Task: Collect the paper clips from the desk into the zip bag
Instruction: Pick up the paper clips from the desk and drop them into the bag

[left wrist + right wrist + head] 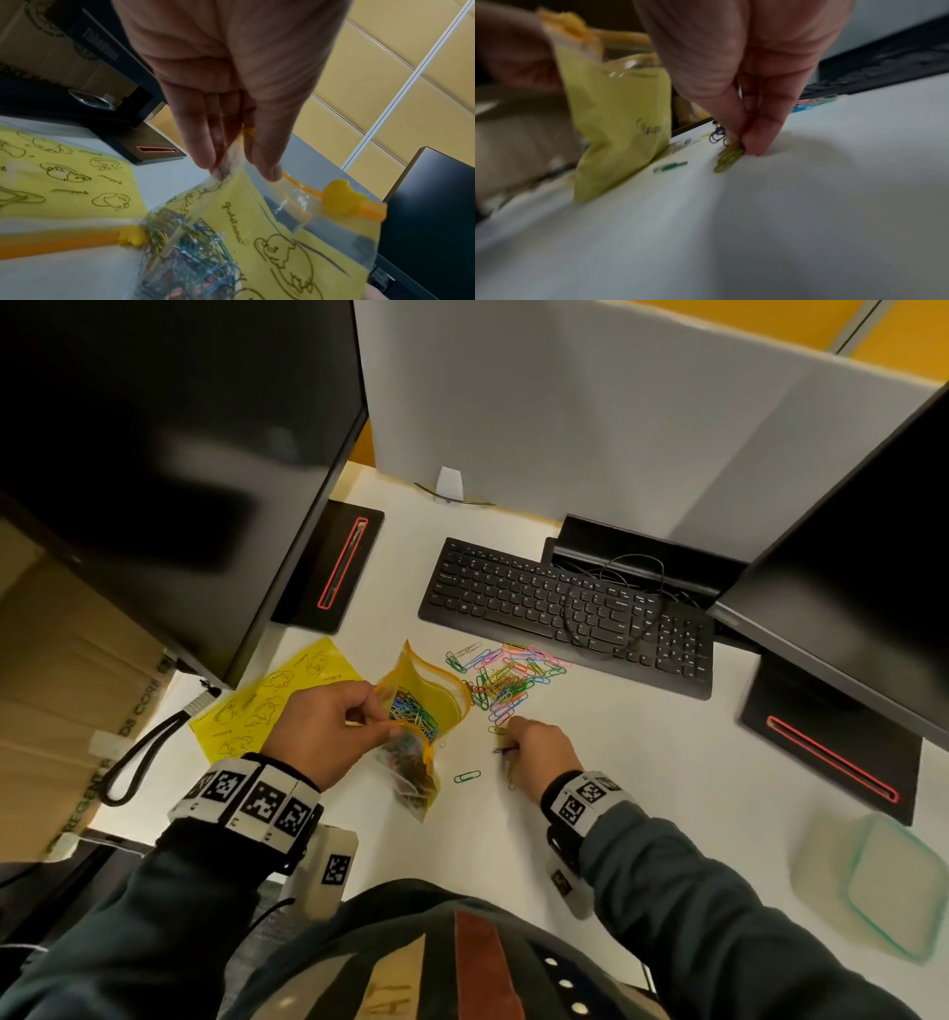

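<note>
Left hand (328,731) pinches the top edge of the zip bag (418,716), thumb on one side, fingers on the other. Bag held upright with its lower end resting on the worktop (642,762); mouth open and turned toward the loose clips, presumably so the other hand has a short trip. Bag already carries a tangle of coloured clips, seen through the clear panel in the left wrist view. Yellow slider (343,198) sits at the far end of the orange zip track, out of the way.

Right hand (539,752) is down on the worktop, fingertips (757,140) pressed together on a yellow-green paper clip (729,158); the clip tilts up at one end, so it looks part-lifted. A dark clip also seems caught in the fingers in the head view.

Main heap of paper clips (506,677) lies between the bag and the keyboard (565,608), well short of cleared. One green clip (467,776) lies alone near the bag's foot.

A second, flat yellow bag (272,695) lies under the left hand's side. Lidded container (873,880) at the right, well apart.

Judgement: mid-task; strays being picked singly, the heap remains.
</note>
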`<state>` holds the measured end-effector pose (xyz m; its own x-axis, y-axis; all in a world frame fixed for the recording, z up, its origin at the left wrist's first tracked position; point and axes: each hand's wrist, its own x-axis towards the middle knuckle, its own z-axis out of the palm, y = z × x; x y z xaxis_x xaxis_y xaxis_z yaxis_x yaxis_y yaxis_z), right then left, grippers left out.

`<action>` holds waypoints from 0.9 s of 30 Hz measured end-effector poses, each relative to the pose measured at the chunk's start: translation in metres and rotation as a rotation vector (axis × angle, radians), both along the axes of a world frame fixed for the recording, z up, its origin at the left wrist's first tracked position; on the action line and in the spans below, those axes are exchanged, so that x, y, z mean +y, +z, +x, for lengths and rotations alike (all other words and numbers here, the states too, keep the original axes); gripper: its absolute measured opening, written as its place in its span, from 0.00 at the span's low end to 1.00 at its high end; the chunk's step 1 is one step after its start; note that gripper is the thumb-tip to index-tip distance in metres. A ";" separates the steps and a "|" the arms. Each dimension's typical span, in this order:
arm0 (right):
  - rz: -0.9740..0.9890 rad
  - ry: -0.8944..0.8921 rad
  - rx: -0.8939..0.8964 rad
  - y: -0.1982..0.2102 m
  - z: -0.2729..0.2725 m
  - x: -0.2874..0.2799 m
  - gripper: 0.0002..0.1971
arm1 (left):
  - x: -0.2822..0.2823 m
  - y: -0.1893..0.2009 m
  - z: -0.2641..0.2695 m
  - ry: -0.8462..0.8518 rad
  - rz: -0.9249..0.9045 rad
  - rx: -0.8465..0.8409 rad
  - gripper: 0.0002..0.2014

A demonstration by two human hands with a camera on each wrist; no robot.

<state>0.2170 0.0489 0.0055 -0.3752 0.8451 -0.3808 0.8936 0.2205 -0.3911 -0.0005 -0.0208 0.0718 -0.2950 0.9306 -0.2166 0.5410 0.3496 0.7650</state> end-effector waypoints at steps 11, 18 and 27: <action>0.038 -0.301 0.750 0.089 -0.038 0.013 0.14 | 0.000 0.001 0.002 -0.022 -0.002 0.008 0.09; 0.105 -0.189 0.442 0.065 -0.024 0.012 0.18 | -0.001 0.000 0.004 -0.039 -0.004 -0.022 0.08; -0.040 0.191 -0.125 0.006 0.014 -0.001 0.36 | -0.007 0.000 0.003 -0.036 -0.010 0.001 0.07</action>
<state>0.2312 0.0478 0.0119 -0.4747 0.7465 -0.4662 0.8791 0.3766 -0.2921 0.0028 -0.0275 0.0719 -0.2615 0.9384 -0.2260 0.5543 0.3377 0.7607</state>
